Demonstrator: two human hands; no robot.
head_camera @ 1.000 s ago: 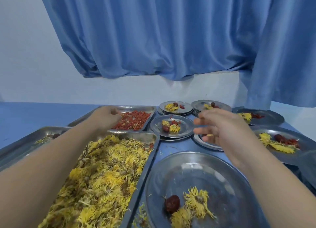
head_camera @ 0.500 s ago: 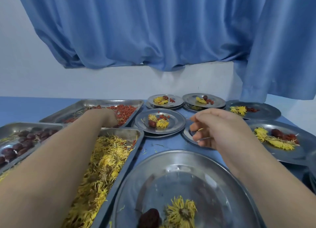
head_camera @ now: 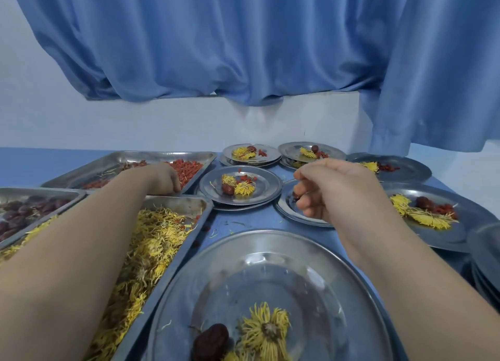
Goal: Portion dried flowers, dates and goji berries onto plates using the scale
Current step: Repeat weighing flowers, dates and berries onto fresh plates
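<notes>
My read is that this is the goji step. My left hand (head_camera: 162, 179) is down in the goji berries (head_camera: 189, 167) at the near right corner of their tray (head_camera: 130, 155), which sits toward the far left of the worktop (head_camera: 243, 221). Its fingers curl down into the berries and their tips are hidden, so I cannot tell whether they hold a pinch.

My right hand (head_camera: 335, 190) hovers over a small plate (head_camera: 288, 216) at mid-worktop, fingers curled in tight. A dark red bit (head_camera: 296, 195), perhaps a date, shows at the fingertips, but I cannot tell whether it is pinched or lying on the plate.

The plate nearest me (head_camera: 270, 266), at the near edge, has a date (head_camera: 211, 341) and a dried flower (head_camera: 266, 331) but no goji that I can see. The plates further back, such as the centre plate (head_camera: 266, 189), carry all three. The flower tray (head_camera: 189, 202) lies under my left forearm, with the date tray (head_camera: 40, 194) at the left edge.

I see no scale, so the weighing would have to be sorted out first. The next move, I judge, is a small pinch of berries, lifted over the flower tray and dropped on a plate that lacks them.
</notes>
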